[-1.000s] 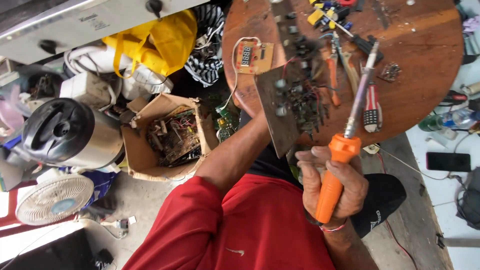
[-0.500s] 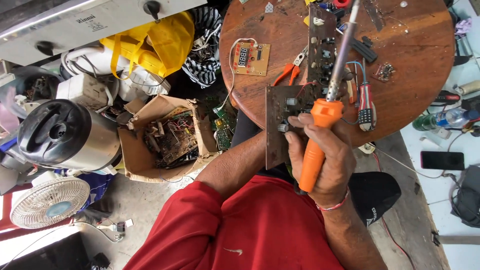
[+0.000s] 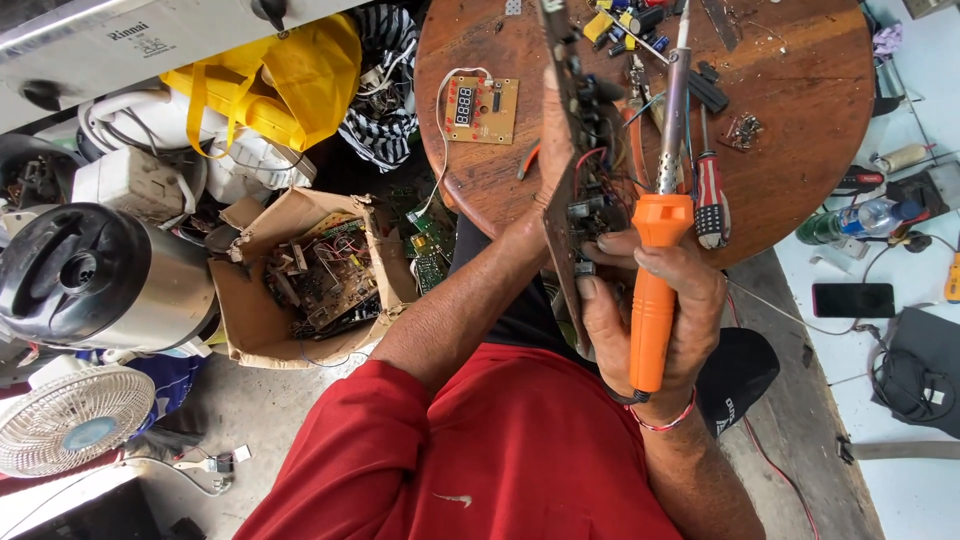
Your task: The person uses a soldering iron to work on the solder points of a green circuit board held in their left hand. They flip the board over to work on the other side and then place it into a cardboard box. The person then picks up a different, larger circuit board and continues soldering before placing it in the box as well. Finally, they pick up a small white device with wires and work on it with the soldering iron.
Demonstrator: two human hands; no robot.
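Gripping an orange-handled soldering iron (image 3: 655, 290), the right hand (image 3: 650, 320) had its fingers wrapped tight round the handle, the metal shaft pointing far across the round wooden desk (image 3: 800, 130). The left hand (image 3: 535, 225) was mostly hidden behind an upright brown circuit board (image 3: 565, 170); it seemed to pinch the board's near edge, though its fingers could not be made out. Board and iron sat just beside each other, above the desk's near rim, with right fingertips touching the board's component side.

On the desk lay a small display board (image 3: 478, 108) to the left, a striped-handle screwdriver (image 3: 710, 200) right of the iron, and loose parts at the far edge. A cardboard box of scrap boards (image 3: 315, 275) stood on the floor to the left, near a steel kettle (image 3: 100, 280) and a white fan (image 3: 70, 420).

Judging from this, the hot shaft ran close to the board's wires and could scorch them; a loose one-edge hold might let the board twist or drop.
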